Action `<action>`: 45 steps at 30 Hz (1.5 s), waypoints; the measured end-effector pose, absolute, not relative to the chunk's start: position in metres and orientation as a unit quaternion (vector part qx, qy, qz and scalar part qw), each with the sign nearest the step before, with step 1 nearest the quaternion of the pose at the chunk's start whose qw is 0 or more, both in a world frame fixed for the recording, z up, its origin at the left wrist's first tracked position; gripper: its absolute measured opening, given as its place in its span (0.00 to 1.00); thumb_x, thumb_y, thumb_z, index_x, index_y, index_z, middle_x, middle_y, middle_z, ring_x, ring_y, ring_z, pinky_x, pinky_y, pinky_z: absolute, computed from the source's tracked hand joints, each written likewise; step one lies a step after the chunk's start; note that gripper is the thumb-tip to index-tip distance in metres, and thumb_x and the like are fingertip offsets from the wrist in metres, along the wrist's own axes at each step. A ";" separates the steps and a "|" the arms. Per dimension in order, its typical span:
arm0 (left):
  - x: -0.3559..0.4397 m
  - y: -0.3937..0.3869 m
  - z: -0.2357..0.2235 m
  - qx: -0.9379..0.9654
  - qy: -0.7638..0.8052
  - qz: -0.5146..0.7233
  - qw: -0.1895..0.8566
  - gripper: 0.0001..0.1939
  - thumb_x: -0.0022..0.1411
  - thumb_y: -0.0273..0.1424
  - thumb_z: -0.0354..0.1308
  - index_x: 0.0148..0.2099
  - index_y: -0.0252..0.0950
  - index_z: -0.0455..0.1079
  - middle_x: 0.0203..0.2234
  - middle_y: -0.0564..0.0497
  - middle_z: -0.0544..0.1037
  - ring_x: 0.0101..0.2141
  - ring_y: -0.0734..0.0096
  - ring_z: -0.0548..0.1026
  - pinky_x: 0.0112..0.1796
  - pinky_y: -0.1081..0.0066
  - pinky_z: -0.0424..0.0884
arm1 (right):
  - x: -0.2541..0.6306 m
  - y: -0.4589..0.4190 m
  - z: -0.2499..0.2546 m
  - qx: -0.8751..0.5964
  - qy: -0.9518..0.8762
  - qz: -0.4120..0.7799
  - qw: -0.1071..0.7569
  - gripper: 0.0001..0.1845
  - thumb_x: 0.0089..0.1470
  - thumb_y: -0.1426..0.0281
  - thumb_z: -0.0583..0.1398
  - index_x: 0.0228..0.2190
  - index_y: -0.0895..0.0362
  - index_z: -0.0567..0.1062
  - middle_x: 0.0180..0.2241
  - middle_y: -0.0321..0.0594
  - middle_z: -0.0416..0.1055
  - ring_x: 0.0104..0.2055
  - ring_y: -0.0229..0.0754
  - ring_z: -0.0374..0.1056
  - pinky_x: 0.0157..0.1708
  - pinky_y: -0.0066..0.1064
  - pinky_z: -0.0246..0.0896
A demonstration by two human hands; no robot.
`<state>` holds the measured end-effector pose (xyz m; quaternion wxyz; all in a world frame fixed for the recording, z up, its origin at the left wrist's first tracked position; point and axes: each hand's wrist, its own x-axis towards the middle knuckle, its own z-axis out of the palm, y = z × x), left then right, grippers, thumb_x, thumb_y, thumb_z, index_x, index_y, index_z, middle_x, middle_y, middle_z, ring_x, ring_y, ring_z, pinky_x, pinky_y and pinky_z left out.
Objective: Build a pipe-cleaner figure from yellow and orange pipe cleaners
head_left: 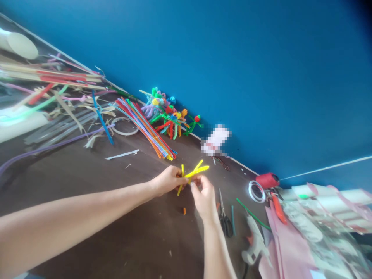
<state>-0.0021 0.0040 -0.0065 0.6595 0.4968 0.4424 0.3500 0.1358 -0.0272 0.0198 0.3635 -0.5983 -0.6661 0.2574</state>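
Tightly pinched between left hand (167, 180) and right hand (205, 197), fingers closed narrow, yellow pipe cleaners (199, 169) crossed, kept steady at the join.

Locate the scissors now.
In the head view, the scissors lie right of the right hand, between it and the hot glue gun, beside a teal pipe cleaner.

The dark brown bench (139, 244) carries a fanned bundle of pipe cleaners (145, 128) near its far edge, with twisted pipe-cleaner figures (170, 116) heaped just beside it. A tape ring (124, 126) lies left of the bundle, and a small orange scrap (184, 210) sits alone mid-bench. Scissors (224, 217), a glue gun (252, 242) and pink paper (286, 248) lie toward the right.
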 end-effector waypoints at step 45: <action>0.002 0.001 -0.021 0.530 0.450 0.436 0.572 0.06 0.47 0.30 0.55 0.28 0.31 0.68 0.16 0.55 0.70 0.17 0.81 0.64 0.19 0.80 0.61 | 0.116 -0.038 0.014 -0.581 -0.715 0.031 0.388 0.06 0.51 0.69 0.55 0.27 0.59 0.70 0.24 0.41 0.72 0.26 0.38 0.69 0.29 0.27 0.61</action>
